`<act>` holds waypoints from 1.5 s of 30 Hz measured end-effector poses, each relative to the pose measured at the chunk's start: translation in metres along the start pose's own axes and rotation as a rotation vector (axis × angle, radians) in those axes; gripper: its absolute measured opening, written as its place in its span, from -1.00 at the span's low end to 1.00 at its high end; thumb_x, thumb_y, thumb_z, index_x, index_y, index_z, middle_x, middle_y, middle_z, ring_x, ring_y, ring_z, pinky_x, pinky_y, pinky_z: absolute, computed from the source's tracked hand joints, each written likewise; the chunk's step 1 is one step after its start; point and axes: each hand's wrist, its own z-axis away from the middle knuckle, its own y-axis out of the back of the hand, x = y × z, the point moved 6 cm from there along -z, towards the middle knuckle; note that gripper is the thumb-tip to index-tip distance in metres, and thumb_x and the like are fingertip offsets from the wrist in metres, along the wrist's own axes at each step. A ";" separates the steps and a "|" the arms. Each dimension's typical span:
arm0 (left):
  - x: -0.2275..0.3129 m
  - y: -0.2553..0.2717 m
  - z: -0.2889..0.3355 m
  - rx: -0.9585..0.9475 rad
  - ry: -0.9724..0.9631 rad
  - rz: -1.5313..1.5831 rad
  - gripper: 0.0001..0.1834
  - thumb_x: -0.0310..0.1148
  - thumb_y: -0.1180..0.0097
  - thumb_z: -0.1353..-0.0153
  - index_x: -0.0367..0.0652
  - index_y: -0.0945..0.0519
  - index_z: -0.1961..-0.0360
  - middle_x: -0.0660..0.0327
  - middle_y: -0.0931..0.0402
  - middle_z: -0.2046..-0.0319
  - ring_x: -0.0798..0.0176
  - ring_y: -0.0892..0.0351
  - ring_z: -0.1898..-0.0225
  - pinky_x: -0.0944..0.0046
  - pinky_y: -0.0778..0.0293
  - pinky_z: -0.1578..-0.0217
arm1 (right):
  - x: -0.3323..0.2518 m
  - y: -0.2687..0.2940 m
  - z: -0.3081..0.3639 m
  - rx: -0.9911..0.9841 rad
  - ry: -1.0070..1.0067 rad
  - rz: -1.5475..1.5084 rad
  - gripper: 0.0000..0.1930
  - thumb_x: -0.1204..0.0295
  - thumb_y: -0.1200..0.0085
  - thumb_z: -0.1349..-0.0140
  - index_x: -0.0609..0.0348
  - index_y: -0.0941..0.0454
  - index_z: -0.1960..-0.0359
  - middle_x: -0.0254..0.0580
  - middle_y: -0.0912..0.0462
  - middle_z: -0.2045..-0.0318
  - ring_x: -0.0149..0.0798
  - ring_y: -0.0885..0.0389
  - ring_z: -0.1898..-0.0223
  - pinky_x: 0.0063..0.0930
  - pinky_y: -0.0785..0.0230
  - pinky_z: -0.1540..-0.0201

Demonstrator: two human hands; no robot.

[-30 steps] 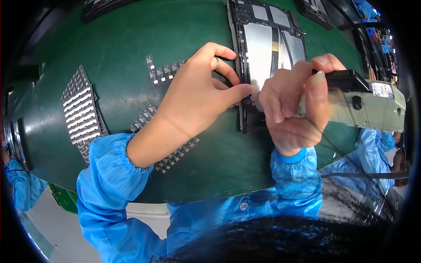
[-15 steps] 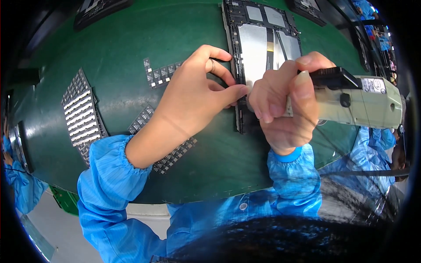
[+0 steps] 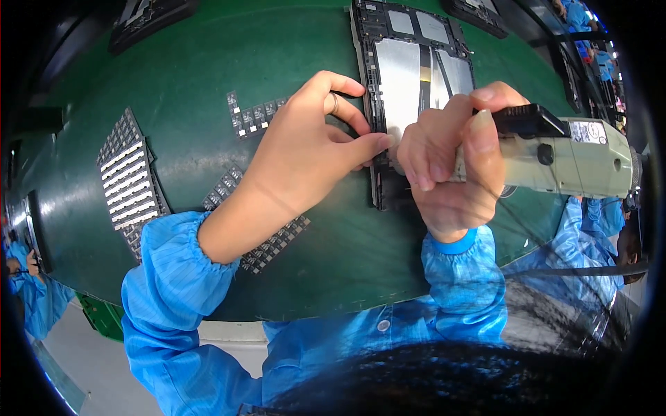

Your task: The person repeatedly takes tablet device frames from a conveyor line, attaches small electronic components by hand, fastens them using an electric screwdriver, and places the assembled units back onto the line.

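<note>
A flat black device housing (image 3: 401,76) with silver panels and a dark ribbon strip lies lengthwise on the green table. At its left edge, my left hand (image 3: 302,149) has curled fingers and a thumb gripping the rim; a ring is on one finger. My right hand (image 3: 458,156) is wrapped round a beige electric screwdriver (image 3: 583,166) with a black lever. The tool's body points out to the right, and its tip is hidden behind my right hand. The lower right part of the housing is also covered by that hand.
Left on the green table (image 3: 187,76) lie sheets of small black-and-white pieces (image 3: 128,180). Smaller strips (image 3: 257,119) sit beside my left hand, and another sheet (image 3: 274,244) is partly under that forearm. More black housings (image 3: 149,21) stand at the far edge. A cable (image 3: 583,272) crosses at right.
Both hands keep nearly the same place and grip. The screwdriver's rear end has shifted very slightly in view. At the far left, a co-worker's hand shows more.
</note>
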 end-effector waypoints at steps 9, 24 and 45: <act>0.014 -0.001 0.013 -0.052 0.072 -0.036 -0.55 -0.52 -0.24 -0.17 -0.28 -0.36 -0.05 0.22 -0.46 0.27 0.39 -0.58 0.35 0.43 -0.55 0.33 | -0.008 0.010 0.001 -0.039 0.049 -0.062 -0.80 0.28 0.07 -0.41 -0.02 -0.32 0.01 -0.36 -0.25 0.65 -0.43 -0.18 0.69 -0.54 -0.16 0.62; 0.036 -0.024 0.023 -0.127 -0.143 -0.362 -0.84 -0.54 -0.32 -0.02 -0.28 -0.67 0.32 0.33 -0.45 0.36 0.52 -0.24 0.53 0.46 -0.21 0.52 | -0.039 0.013 0.000 -0.040 0.021 -0.109 -0.76 0.27 -0.03 -0.36 -0.01 -0.34 0.03 -0.27 -0.35 0.59 -0.35 -0.29 0.66 -0.47 -0.25 0.63; 0.039 -0.032 0.025 -0.158 -0.111 -0.383 -0.83 -0.47 -0.28 -0.10 -0.28 -0.69 0.26 0.20 -0.46 0.39 0.38 -0.34 0.59 0.32 -0.31 0.52 | -0.042 0.013 -0.001 -0.101 0.068 -0.116 -0.74 0.29 0.05 -0.40 0.06 -0.30 -0.02 -0.21 -0.34 0.63 -0.27 -0.30 0.72 -0.38 -0.19 0.62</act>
